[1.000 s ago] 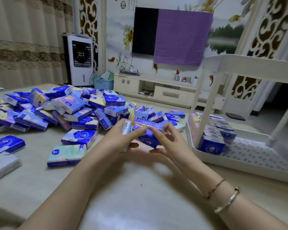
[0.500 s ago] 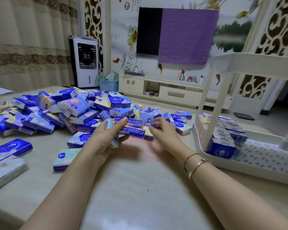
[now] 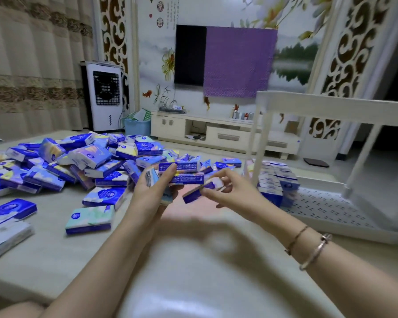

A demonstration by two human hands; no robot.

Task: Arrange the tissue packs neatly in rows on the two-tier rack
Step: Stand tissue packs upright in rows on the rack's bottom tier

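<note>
blue tissue packs (glossy wrappers) in left hand.

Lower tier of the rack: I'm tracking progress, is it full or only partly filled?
Partly filled. The lower tier has rows of tissue packs only at its left end; the perforated floor to their right is bare.

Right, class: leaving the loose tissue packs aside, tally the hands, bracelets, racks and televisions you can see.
Hands: 2 (left hand, right hand)
Bracelets: 2, both on the right wrist
Racks: 1, the white two-tier rack
Televisions: 1
Total: 6
</note>
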